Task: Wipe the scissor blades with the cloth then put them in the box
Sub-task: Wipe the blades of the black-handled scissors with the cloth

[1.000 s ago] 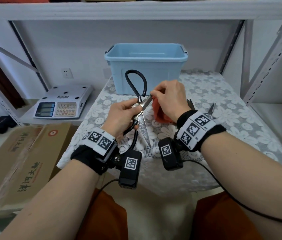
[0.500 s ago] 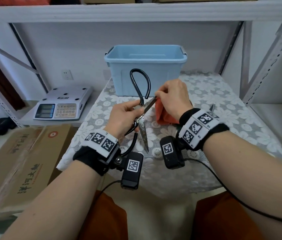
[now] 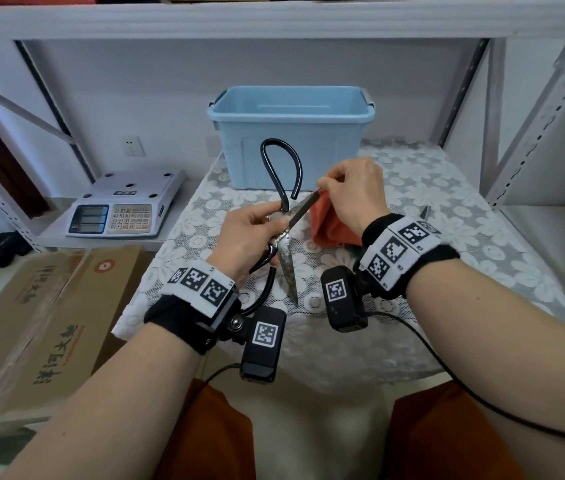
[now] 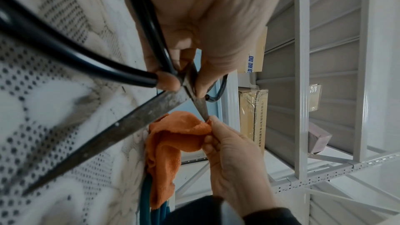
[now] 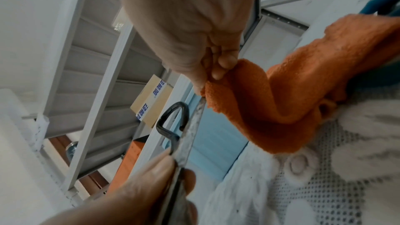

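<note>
A light blue plastic box (image 3: 291, 133) stands open at 12 o'clock on a table under a white lace cloth (image 3: 430, 209); what the head view shows of its inside holds nothing

In front of it, the left hand (image 3: 249, 237) grips large black-handled scissors (image 3: 282, 233) at the pivot, fingers and thumb curled round the metal. The scissors are spread wide: one handle loop rises toward 12 o'clock before the box wall, one stained blade points down toward 6 o'clock above the lace, the other blade slants toward 2 o'clock

The right hand (image 3: 353, 195) pinches an orange cloth (image 3: 329, 226) round the tip of that upper blade, thumb and fingers curled on the fabric; the rest of the cloth hangs beneath the hand

At 3 o'clock, behind the right wrist, a dark pointed metal tip (image 3: 424, 212) lies on the lace. At 9 o'clock a weighing scale (image 3: 125, 206) sits on a low shelf, with a cardboard carton (image 3: 31, 323) at 8 o'clock

The left wrist view alone shows blue handle loops (image 4: 153, 199) lying under the hanging cloth, and rust speckling the lower blade. The right wrist view shows the cloth folded over the blade tip, and cartons on shelving beyond
</note>
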